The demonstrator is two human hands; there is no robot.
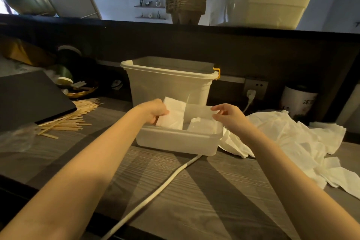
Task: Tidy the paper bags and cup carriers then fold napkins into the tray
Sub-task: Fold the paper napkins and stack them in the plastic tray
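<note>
Forearms reach out: my left hand (155,111) pinches a folded napkin (172,115) into the tray (175,140). Right hand (227,114) hovers loose, holding nothing. Loose napkins (292,138) remain unfolded.

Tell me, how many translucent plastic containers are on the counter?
2. The low tray sits in front, between both hands, with napkins inside. The taller bin stands directly behind it. Clutter at far left may hide others.

Both forearms bare to the elbow, left hand (155,110) and right hand (229,116) without rings or gloves
</note>
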